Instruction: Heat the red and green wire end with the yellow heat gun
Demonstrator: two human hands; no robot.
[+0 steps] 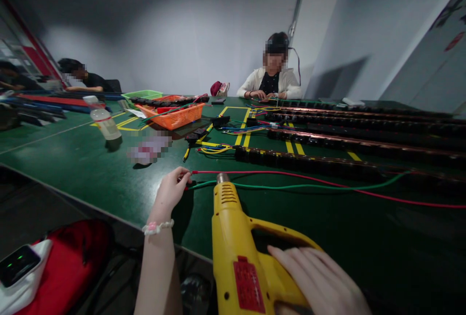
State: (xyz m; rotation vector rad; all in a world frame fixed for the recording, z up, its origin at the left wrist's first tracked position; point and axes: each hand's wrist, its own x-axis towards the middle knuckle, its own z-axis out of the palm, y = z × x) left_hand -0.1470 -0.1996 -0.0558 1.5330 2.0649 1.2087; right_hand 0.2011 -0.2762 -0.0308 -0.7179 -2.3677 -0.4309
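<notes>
At table's (91,169) near edge: left hand (171,191) pinching red wire (291,175); right hand (320,281) wrapped around yellow heat gun (240,247); grey-walled room.

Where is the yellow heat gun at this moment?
The yellow heat gun is low at centre on the green table, gripped by the right hand, nozzle beside the red wire.

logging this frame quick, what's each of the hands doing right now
Left hand: closed, pinching the ends of the red wire and green wire.
Right hand: closed on the yellow heat gun handle.
</notes>
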